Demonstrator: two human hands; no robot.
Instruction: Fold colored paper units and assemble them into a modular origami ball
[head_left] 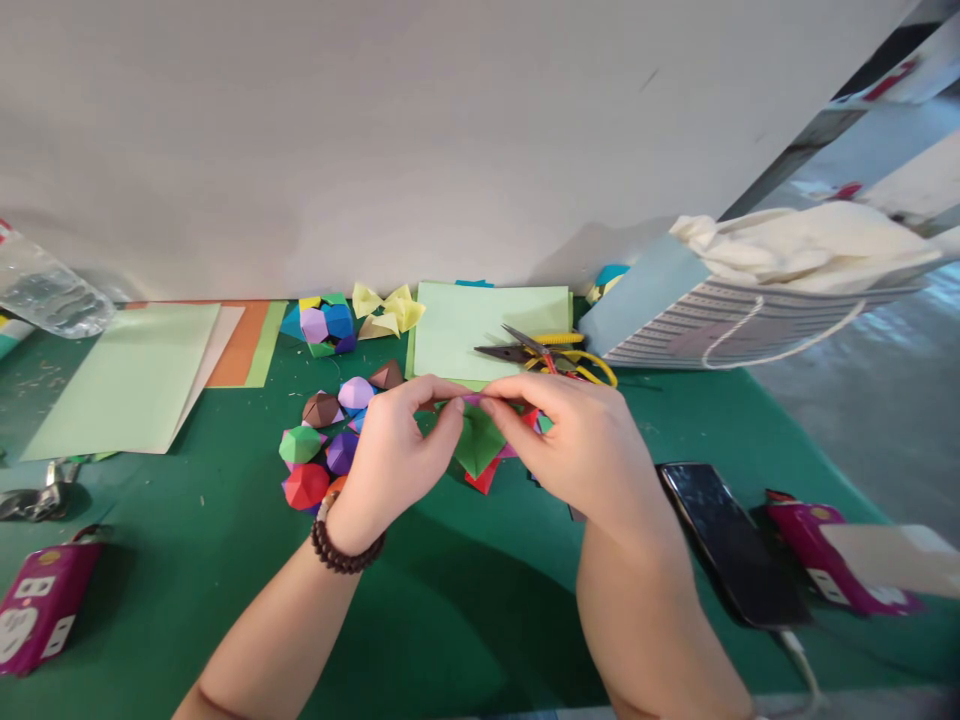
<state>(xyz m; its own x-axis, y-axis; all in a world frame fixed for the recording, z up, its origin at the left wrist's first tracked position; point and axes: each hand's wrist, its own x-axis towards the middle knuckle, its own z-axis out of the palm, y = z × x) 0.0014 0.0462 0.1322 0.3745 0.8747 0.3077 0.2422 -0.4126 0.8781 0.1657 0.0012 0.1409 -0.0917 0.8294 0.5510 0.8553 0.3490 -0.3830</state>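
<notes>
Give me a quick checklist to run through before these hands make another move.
1. Left hand gripping: ok, its fingertips pinch the folded green paper at the top edge.
2. Right hand gripping: ok, pinching close beside the left.
3. Underside of the paper: cannot tell, hidden from this view.
4. Tools well away: not ok, they lie close beyond the right hand.
5. Left hand free of the paper shapes: cannot tell, it overlaps some in view.

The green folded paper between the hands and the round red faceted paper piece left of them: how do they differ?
The green folded paper shows a corner pointing toward the wearer; the round red faceted paper piece bulges like a dome. The green paper is between the left hand and right hand; the red piece sits apart, left of both. Both have creased edges.
</notes>
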